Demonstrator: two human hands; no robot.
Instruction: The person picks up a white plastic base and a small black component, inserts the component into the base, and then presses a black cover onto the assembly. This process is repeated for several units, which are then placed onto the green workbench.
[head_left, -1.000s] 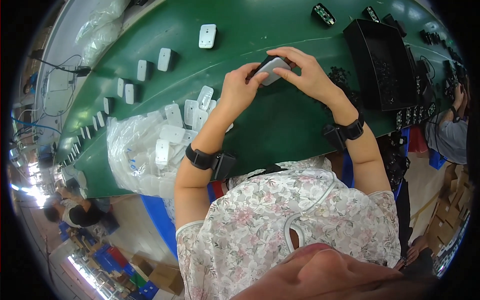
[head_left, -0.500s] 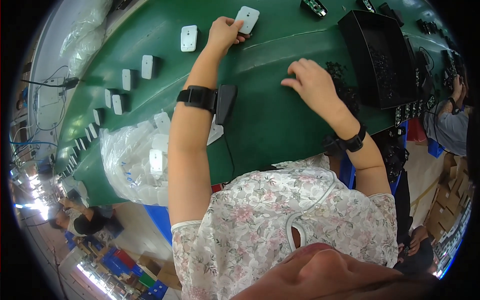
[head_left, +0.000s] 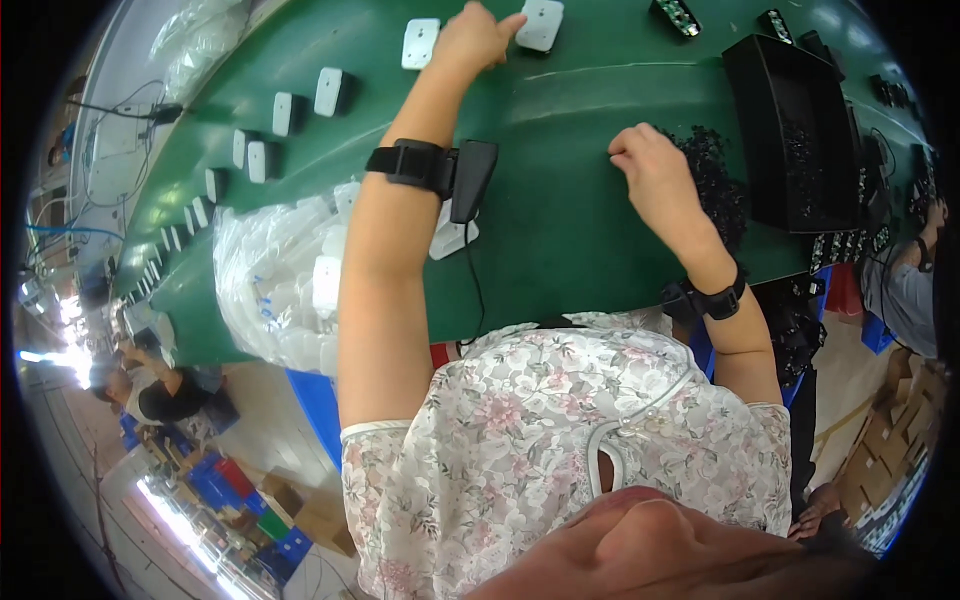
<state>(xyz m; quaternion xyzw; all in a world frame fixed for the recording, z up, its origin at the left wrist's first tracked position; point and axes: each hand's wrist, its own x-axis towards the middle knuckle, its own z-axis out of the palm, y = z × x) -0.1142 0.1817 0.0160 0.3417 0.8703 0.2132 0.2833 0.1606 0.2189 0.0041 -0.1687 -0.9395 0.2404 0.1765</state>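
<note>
My left hand (head_left: pixel 473 42) is at the far side of the green table (head_left: pixel 560 240), its fingers apart and nothing visible in them. It lies between two white plastic housings: one housing (head_left: pixel 421 44) to its left, and another housing (head_left: pixel 541 24) to its right, close by the thumb tip. My right hand (head_left: pixel 655 180) hovers over the table beside a pile of small black parts (head_left: pixel 712 165). Its fingers are bent together at the tips; whatever they may hold is too small to make out.
More white housings (head_left: pixel 283 114) form a curved row down the left. A clear plastic bag (head_left: pixel 265 290) of white pieces lies by my left arm. A black bin (head_left: pixel 760 185) stands at right, with circuit boards (head_left: pixel 677 17) beyond. A co-worker's sleeve (head_left: pixel 895 290) shows at far right.
My left hand has let go of the right-hand white housing and moved left of it. My right hand's spread fingers have drawn together, nearer the black parts. The whole view has shifted slightly.
</note>
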